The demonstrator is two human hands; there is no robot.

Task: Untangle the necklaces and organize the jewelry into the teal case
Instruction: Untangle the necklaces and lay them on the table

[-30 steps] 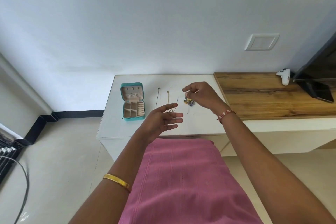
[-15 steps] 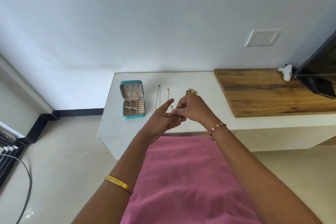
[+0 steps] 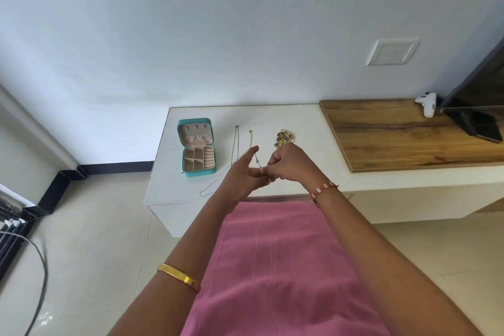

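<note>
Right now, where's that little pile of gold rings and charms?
In the head view, the pile of gold jewelry lies on the white table, just beyond the right hand, right of the gold chain, near the wooden counter.

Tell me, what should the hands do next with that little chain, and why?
Probably draw the gold chain gently clear. The right hand pinches its near end against the left hand, and the teal case lies open.
</note>
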